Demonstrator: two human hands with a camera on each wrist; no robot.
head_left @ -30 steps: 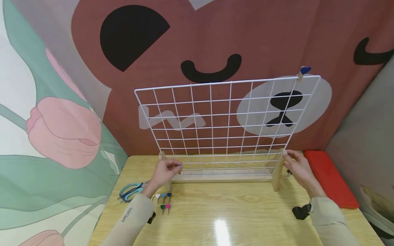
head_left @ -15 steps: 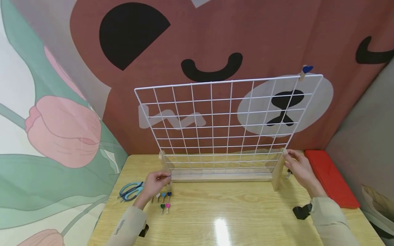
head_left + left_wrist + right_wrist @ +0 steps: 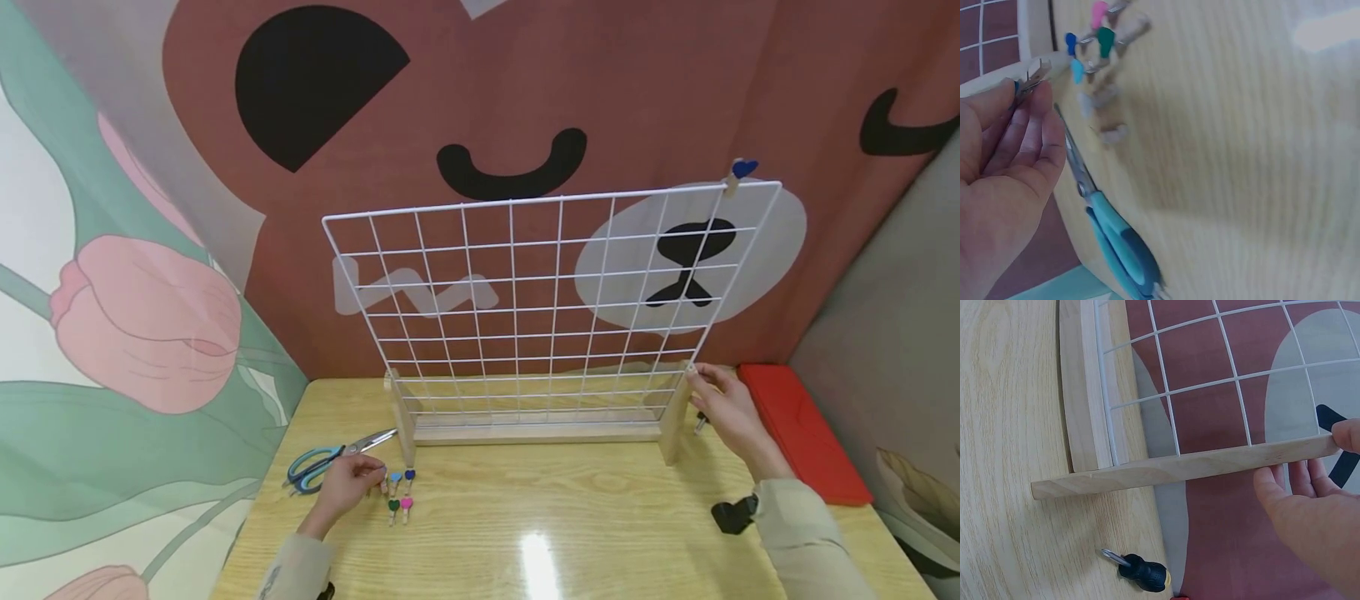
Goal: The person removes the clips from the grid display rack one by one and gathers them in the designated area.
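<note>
My left hand [image 3: 347,486] pinches a small wooden clothespin [image 3: 1034,75] with a bit of blue at the thumb, low over the table near the loose clothespins. Those carry coloured hearts: a green-heart clothespin [image 3: 393,506] and a pink-heart clothespin [image 3: 407,503] lie nearest the front. My right hand [image 3: 727,408] grips the upper end of the right wooden upright [image 3: 1179,467], thumb on one side and fingers on the other. Between two such uprights a white wire grid panel [image 3: 512,202] leans back. A blue-heart clothespin [image 3: 733,177] is clipped to its top right.
Blue-handled scissors [image 3: 315,469] lie at the left, beside my left hand. A short black screwdriver [image 3: 1144,574] rests on the table outside the right upright. A red flat case [image 3: 806,433] lies at the far right. Behind stands a patterned curtain [image 3: 637,83].
My left hand has moved down and left, from the lower left of the grid to beside the loose clothespins and scissors. My right hand keeps its place on the right upright.
</note>
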